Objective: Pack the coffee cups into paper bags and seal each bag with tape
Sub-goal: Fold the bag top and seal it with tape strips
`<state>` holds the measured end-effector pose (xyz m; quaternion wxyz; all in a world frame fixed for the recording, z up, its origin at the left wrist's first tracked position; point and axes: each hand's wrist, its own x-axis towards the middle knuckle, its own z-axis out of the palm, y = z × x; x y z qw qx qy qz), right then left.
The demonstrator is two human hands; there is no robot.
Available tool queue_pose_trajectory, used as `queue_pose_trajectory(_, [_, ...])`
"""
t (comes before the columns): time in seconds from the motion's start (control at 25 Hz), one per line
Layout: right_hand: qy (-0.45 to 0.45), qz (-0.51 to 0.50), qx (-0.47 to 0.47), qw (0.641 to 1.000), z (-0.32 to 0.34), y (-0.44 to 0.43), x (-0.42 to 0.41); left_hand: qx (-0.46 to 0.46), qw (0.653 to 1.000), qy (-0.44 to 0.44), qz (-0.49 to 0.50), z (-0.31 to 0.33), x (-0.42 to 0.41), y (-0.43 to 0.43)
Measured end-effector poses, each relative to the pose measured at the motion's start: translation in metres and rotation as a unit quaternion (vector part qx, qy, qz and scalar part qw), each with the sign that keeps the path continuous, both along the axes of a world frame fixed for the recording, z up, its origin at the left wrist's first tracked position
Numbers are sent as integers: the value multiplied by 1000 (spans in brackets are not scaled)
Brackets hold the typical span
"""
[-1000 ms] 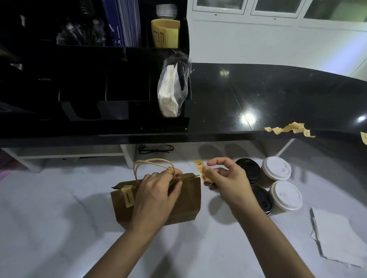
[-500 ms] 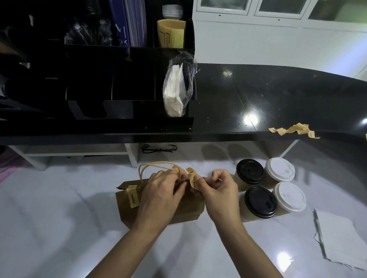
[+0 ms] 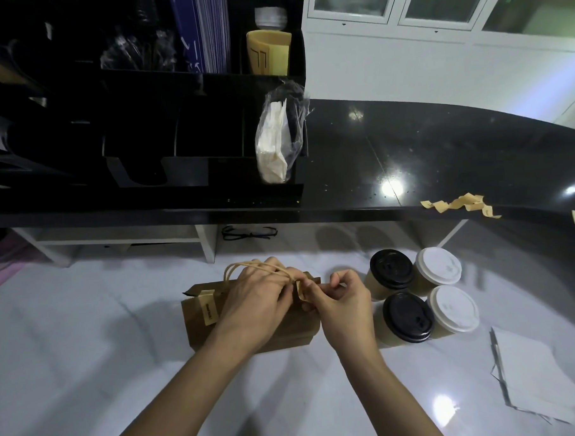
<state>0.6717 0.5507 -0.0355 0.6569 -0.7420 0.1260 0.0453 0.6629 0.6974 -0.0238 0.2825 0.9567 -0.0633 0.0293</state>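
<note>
A brown paper bag with twisted paper handles stands on the white counter. One strip of tan tape sits over its folded top at the left. My left hand grips the bag's top and handles. My right hand pinches a second tape piece against the top edge, right beside my left fingers. Several coffee cups stand just right of the bag: two with black lids and two with white lids.
A raised black counter runs across the back, with loose tape strips at its right edge. A black organiser holds a bag of napkins. White paper sheets lie at the right. Glasses lie under the ledge.
My right hand moved left with the tape piece, from apart beside the bag to the bag's top edge, meeting my left hand there. My left hand kept hold of the bag.
</note>
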Motion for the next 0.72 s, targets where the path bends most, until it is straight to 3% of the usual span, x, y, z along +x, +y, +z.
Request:
queue_pose_trajectory(0.36, [-61, 5, -146, 987, -11, -4, -5, -6, 999, 44, 1, 4, 7, -1])
queue_pose_trajectory(0.72, [-24, 72, -225, 971, -25, -21, 2, -13, 1000, 14, -15, 3, 8, 2])
